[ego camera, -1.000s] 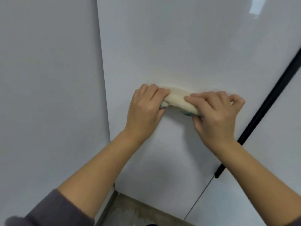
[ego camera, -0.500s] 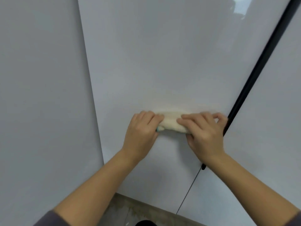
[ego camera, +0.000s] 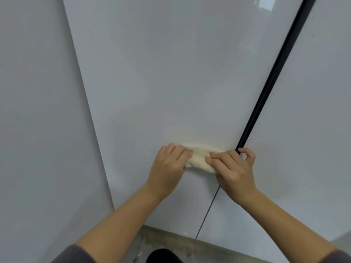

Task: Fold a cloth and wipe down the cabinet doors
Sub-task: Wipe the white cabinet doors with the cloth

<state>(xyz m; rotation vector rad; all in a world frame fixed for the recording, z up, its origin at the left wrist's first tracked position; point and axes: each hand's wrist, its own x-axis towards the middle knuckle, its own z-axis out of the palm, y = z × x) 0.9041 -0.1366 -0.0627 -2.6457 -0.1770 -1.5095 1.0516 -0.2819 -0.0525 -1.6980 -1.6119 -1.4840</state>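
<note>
A cream cloth [ego camera: 199, 158], folded into a small pad with a bit of teal at its lower left edge, lies flat against the glossy white cabinet door [ego camera: 171, 82]. My left hand [ego camera: 169, 169] holds its left end with curled fingers. My right hand [ego camera: 234, 170] presses its right end, fingers bent over the cloth, right next to the black handle strip [ego camera: 275, 76]. Most of the cloth is hidden under both hands.
A second white cabinet door [ego camera: 303, 139] stands to the right of the black strip. A plain white side panel [ego camera: 41, 120] runs along the left. Below the doors shows a strip of stained floor [ego camera: 163, 238] and a dark shape [ego camera: 163, 256] at the bottom edge.
Both hands have slid the cloth to the right across the door, from near its middle to the black strip. The view has tilted up, showing more of the door above.
</note>
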